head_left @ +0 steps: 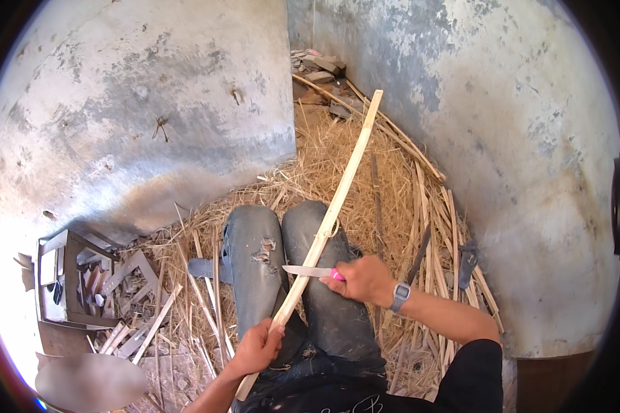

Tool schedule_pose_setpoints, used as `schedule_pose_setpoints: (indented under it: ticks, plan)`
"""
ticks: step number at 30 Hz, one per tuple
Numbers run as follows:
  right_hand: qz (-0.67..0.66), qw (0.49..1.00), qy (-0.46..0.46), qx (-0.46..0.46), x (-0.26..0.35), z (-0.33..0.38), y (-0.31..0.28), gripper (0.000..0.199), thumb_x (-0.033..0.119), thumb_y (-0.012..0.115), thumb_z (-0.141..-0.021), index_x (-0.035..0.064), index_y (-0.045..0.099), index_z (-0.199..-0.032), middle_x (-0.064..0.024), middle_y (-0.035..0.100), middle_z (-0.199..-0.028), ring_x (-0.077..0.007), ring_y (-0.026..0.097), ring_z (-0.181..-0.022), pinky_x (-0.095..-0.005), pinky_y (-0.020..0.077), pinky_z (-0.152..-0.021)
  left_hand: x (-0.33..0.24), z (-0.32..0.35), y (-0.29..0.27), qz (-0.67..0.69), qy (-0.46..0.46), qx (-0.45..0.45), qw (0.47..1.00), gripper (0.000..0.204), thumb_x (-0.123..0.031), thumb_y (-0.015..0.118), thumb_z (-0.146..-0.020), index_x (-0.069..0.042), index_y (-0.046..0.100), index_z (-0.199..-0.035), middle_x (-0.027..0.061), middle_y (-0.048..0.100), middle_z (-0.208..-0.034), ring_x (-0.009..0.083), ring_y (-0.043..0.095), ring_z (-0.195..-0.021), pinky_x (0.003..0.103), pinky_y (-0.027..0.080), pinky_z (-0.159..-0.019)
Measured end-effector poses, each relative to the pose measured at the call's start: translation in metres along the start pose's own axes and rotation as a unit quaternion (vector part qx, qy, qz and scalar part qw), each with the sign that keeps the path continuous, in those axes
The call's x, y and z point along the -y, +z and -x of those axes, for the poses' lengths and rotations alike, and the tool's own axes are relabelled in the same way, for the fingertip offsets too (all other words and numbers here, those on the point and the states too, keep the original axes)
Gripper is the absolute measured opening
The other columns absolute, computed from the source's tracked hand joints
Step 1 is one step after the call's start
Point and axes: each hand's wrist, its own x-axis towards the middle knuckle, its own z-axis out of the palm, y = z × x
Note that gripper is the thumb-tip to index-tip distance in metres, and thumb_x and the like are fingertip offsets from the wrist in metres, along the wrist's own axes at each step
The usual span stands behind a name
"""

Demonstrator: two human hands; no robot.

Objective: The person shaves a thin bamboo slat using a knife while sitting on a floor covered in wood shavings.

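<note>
A long pale wooden strip [343, 187] slants up and away across my lap, its near end by my waist. Near that lower end my left hand [260, 347] is wrapped round it. My right hand [366, 279] grips a knife [308, 271] by its pink handle. The blade points left and lies across the strip, just above my thighs. A thin curled shaving [335, 228] stands off the strip a little beyond the blade. My jeans [255, 255], torn at one knee, are under the strip. Most of the knife's handle is hidden in my fist.
Straw-like shavings [317, 155] cover the floor ahead. Several long strips [430, 255] lie along the right wall [517, 172]. A wooden frame [69, 275] with scraps stands at the left, below the left wall [138, 103]. Rubble [320, 69] is piled in the far gap.
</note>
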Motion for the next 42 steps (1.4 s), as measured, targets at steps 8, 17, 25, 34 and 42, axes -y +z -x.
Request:
schedule_pose_setpoints:
  ticks: [8,17,25,34,42]
  plan:
    - [0.065,0.992,0.071,-0.079,-0.016,-0.024,-0.012,0.06,0.065,0.055,-0.096,0.0122,0.066,-0.069,-0.0111,0.062,-0.055,-0.0304,0.063,-0.048,-0.0445,0.0476,-0.044,-0.002,0.004,-0.001,0.006,0.021,0.02,1.0,0.03,-0.028,0.049,-0.111,-0.003,0.051,-0.096,-0.0004,0.05,-0.068,0.0072,0.047,-0.054,0.025,0.037,-0.048]
    - [0.121,0.988,0.002,-0.092,-0.075,-0.048,-0.009,0.063,0.068,0.05,-0.097,0.016,0.065,-0.065,-0.0081,0.057,-0.05,-0.0278,0.06,-0.045,-0.0422,0.0435,-0.04,0.017,0.022,-0.005,-0.004,0.026,0.009,1.0,0.028,-0.029,0.048,-0.111,-0.005,0.051,-0.098,-0.001,0.047,-0.068,0.0078,0.045,-0.054,0.026,0.039,-0.049]
    - [0.037,0.998,0.016,-0.044,0.016,-0.012,-0.011,0.06,0.066,0.053,-0.097,0.0142,0.067,-0.072,-0.0094,0.056,-0.049,-0.0284,0.056,-0.041,-0.0435,0.0415,-0.04,0.024,0.025,-0.002,0.053,0.008,0.03,0.998,0.033,-0.029,0.05,-0.11,-0.003,0.052,-0.09,0.0008,0.053,-0.065,0.0085,0.052,-0.051,0.027,0.042,-0.049]
    - [0.13,0.93,0.333,-0.088,-0.316,0.018,-0.049,0.038,0.035,0.051,-0.103,0.0048,0.06,-0.124,-0.0196,0.07,-0.1,-0.0356,0.067,-0.085,-0.0469,0.0539,-0.075,0.075,0.079,-0.045,-0.172,0.039,0.031,0.984,0.031,-0.029,0.054,-0.108,-0.002,0.059,-0.093,0.0016,0.06,-0.068,0.0094,0.058,-0.057,0.029,0.046,-0.054]
    - [-0.156,0.764,0.452,-0.432,-0.263,0.014,-0.055,0.072,0.062,0.036,-0.107,0.006,0.043,-0.062,-0.0008,0.035,-0.056,-0.0164,0.03,-0.054,-0.0381,0.0257,-0.054,0.074,0.077,-0.034,-0.104,-0.019,-0.012,0.994,0.034,-0.035,0.06,-0.105,-0.004,0.064,-0.092,0.0029,0.063,-0.069,0.0113,0.061,-0.061,0.032,0.049,-0.058]
